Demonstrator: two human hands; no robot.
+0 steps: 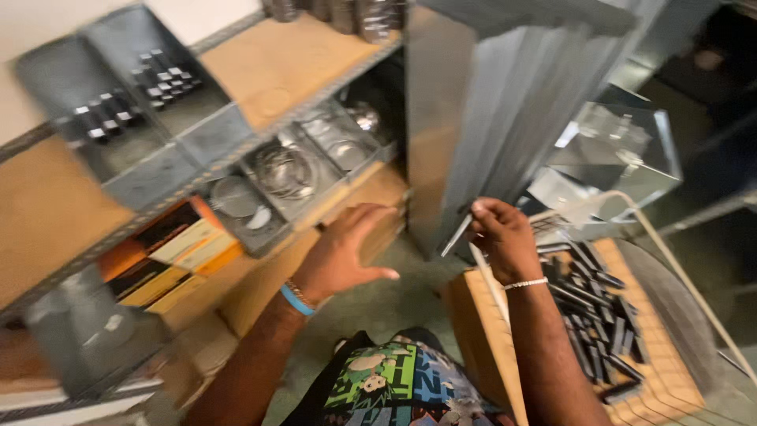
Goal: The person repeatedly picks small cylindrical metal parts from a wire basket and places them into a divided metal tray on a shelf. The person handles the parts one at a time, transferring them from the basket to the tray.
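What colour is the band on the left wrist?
The wristband is bright blue, seen in the head view.

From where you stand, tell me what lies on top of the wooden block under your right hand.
On the wooden block lies a loose heap of dark metal strips. The right hand hovers over its near corner, pinching one thin metal piece. The forearm covers the block's left edge.

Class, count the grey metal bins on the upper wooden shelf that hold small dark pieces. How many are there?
2. The left bin sits near the shelf's front edge; the right bin stands beside it, touching, slightly further back. More may lie outside the picture.
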